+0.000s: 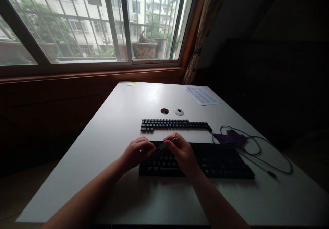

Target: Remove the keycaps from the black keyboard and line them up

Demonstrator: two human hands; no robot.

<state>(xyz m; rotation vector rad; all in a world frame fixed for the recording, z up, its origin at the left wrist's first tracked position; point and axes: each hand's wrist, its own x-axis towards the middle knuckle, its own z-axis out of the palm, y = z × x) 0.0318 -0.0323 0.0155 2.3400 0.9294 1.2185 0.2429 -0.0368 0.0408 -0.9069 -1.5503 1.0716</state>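
Observation:
A black keyboard [218, 158] lies on the white table in front of me, its upper left part behind my hands. My right hand [182, 150] is closed around a small keycap puller [161, 147] with a dark body and thin wire ends, held above the keyboard. At the puller's left end, my left hand [141, 149] has thumb and fingers pinched together. Whatever sits between those fingertips is too small and dark to make out. Beyond the keyboard, loose black keycaps [172, 123] are set out in rows on the table.
A purple cloth [232, 138] and a looped black cable [259, 146] lie to the right. Further back are a cable hole [165, 111], its round cover [179, 112], printed sheets [203, 96] and a yellow sticky note [131, 84]. A barred window [102, 23] stands behind the table.

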